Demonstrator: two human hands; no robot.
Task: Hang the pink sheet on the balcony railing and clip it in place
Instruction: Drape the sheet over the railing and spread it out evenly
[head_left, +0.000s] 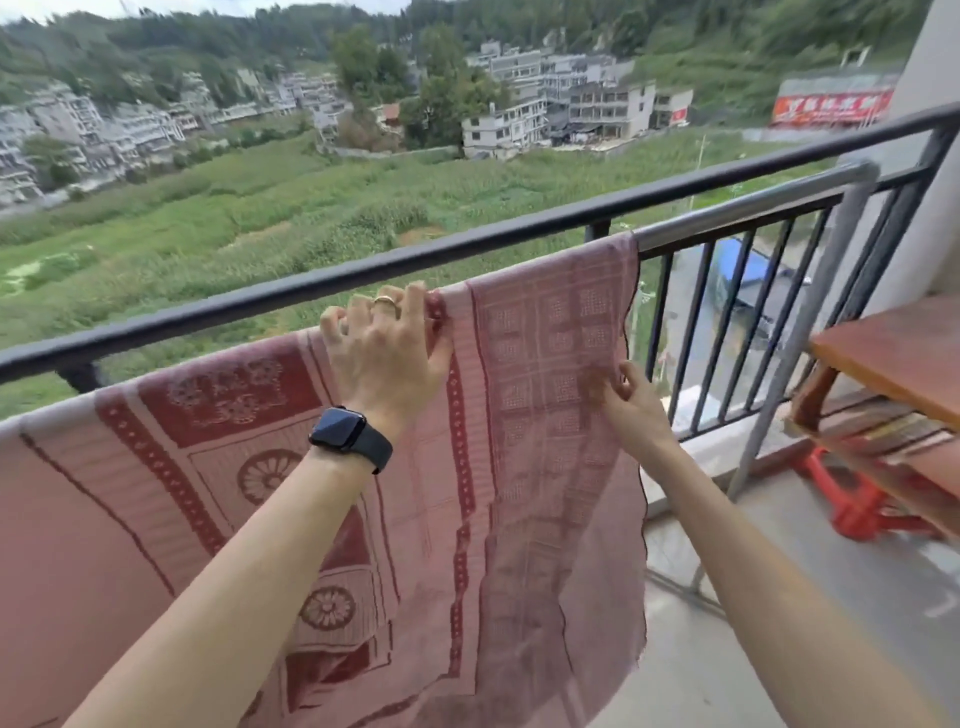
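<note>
my left fingers (415, 301) are curled over the top of the pink sheet (545, 415), gripping it where it folds across the silver bar (753, 205). a gold ring (387, 300) sits on one of them and a dark watch (345, 436) on that wrist. my right fingers (631, 375) pinch the sheet's right edge lower down, below the bar. the sheet hangs draped over this bar, patterned face toward me, just inside the black railing (311, 285). off to the right stands a wooden desk (893, 358), with a red stool (852, 501) low beside it on the balcony floor.
</note>
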